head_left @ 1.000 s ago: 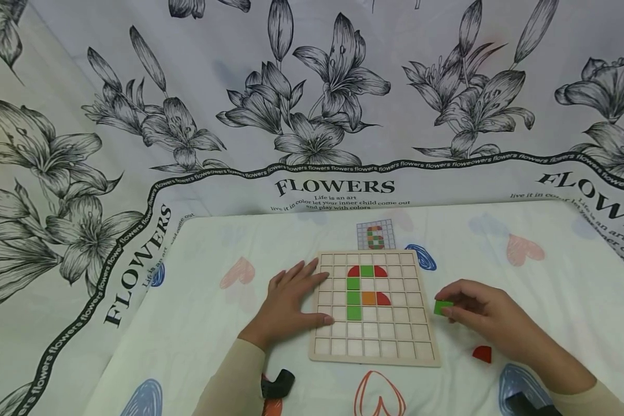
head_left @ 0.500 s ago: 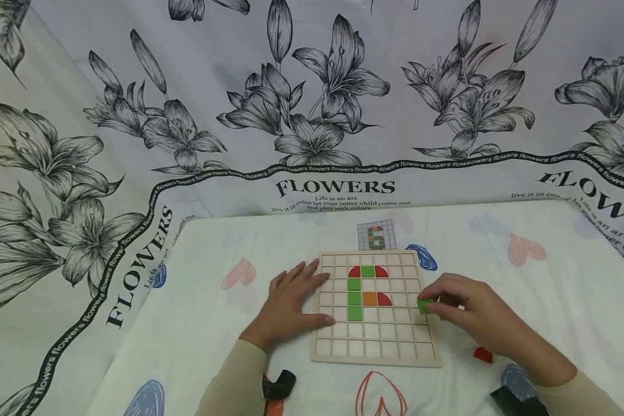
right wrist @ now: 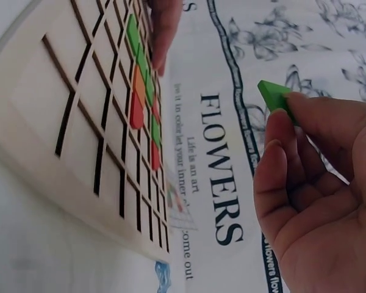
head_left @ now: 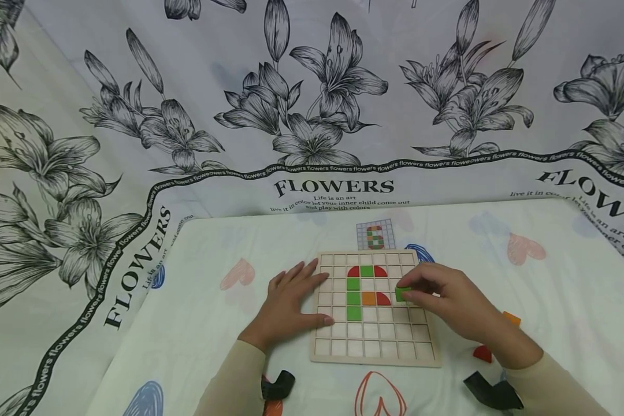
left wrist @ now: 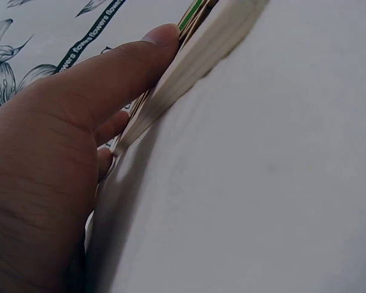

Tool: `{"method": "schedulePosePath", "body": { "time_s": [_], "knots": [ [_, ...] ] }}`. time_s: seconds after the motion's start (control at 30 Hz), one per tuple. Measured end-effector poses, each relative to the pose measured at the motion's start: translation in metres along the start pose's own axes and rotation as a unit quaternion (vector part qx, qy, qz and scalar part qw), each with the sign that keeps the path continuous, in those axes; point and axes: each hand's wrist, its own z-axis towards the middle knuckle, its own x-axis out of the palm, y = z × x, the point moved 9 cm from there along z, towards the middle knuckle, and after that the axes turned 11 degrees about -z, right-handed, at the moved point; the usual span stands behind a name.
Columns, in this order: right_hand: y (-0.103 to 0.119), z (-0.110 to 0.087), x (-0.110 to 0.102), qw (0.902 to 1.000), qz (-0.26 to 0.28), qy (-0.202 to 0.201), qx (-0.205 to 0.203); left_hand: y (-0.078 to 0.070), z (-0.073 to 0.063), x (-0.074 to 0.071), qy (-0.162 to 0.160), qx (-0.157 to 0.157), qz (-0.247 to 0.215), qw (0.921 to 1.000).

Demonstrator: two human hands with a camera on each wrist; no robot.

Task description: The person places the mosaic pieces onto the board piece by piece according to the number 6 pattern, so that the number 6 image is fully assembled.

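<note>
A wooden grid board (head_left: 343, 346) lies on the cloth-covered table, with several green squares, red quarter-round tiles and one orange square (head_left: 368, 299) set in its cells. My left hand (head_left: 286, 306) rests at the board's left edge, fingers spread and straight, thumb on the near cells; the left wrist view shows the thumb (left wrist: 161, 36) lying over the rim. My right hand (head_left: 447, 297) pinches a green square tile (right wrist: 273, 94) between thumb and fingertips. In the head view that tile overlaps the board's right-hand cells, to the right of the red tile (head_left: 383, 299) in the orange square's row.
Behind the board lies a small pattern card (head_left: 376, 234) with a coloured figure on a grid. A loose red tile (head_left: 482, 353) and an orange tile (head_left: 512, 318) lie on the cloth by my right forearm. A flower-printed cloth (head_left: 333, 115) hangs at the back.
My right hand has moved left with the green tile, from beside the board to over its right-hand cells. The orange tile by the forearm has come into sight. My left hand stays put.
</note>
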Motion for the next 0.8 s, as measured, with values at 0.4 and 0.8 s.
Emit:
{"method": "schedulePosePath", "body": {
  "time_s": [0.4,0.8],
  "knots": [
    [-0.011,0.009,0.031,0.9973,0.051,0.030,0.044,0.000,0.000,0.001,0.002,0.003,0.004,1.0000],
    [-0.027,0.009,0.060,0.9956,0.002,0.081,0.048,0.000,0.000,0.000,0.006,0.000,0.002,1.0000]
  ]
}}
